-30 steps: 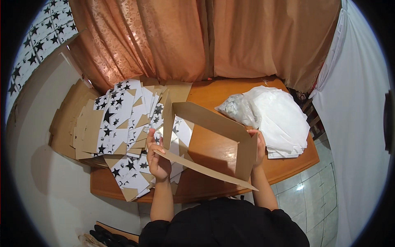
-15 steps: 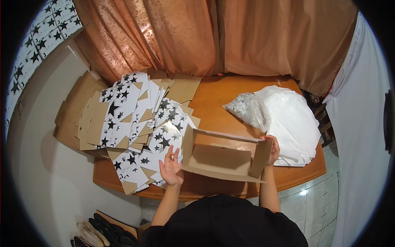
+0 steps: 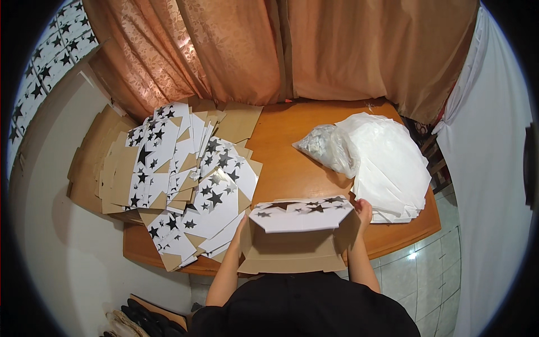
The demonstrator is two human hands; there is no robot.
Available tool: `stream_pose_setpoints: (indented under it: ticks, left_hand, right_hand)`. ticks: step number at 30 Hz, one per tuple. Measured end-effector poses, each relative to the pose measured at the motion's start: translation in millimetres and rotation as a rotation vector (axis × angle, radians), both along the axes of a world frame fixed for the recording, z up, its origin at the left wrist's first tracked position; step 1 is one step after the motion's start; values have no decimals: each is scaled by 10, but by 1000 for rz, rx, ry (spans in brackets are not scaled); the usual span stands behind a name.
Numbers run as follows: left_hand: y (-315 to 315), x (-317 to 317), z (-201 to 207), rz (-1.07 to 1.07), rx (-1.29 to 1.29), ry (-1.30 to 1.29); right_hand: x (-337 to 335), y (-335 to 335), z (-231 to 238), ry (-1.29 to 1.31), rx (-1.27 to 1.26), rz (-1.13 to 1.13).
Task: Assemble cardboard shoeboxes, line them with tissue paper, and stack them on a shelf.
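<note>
A partly folded cardboard box (image 3: 297, 244), bare brown inside, is held in front of my body at the table's near edge. Its far panel (image 3: 297, 219) shows white with black stars and leans inward over the opening. My right hand (image 3: 365, 211) grips the box's right wall from outside, the thumb near the top corner. On the other side my left hand (image 3: 242, 229) is closed against the left wall, most of its fingers hidden behind the cardboard.
Flat star-printed box blanks (image 3: 216, 194) lie in an overlapping heap on the left of the wooden table (image 3: 281, 151). A clear plastic bag (image 3: 328, 147) of small greyish pieces rests beside a stack of white sheets (image 3: 390, 168) on the right. Curtains (image 3: 337, 50) hang behind.
My left hand has gone from open beside the box to holding its left wall. The box has come closer to my body and turned, and its star-printed panel has tipped inward.
</note>
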State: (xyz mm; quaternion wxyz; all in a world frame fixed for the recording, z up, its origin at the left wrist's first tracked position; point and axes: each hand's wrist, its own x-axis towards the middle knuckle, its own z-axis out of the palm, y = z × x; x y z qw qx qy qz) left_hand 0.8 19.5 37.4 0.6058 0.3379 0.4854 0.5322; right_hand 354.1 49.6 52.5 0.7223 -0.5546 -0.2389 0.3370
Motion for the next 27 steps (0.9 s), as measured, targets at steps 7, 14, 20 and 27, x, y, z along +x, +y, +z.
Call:
stream_pose_setpoints:
  ticks: [7, 14, 20, 27]
  left_hand:
    - [-425, -147, -203, 4, 7, -22]
    - [220, -139, 143, 45, 52, -45]
    - [-1907, -575, -117, 18, 90, -65]
    - [-76, -13, -7, 36, 138, -81]
  right_hand:
    - [-49, 0, -193, 228, -291, 451]
    - [-171, 191, 390, 133, -172, 472]
    - [-309, 215, 541, 118, -135, 352]
    - [-295, 225, -107, -388, -327, 395]
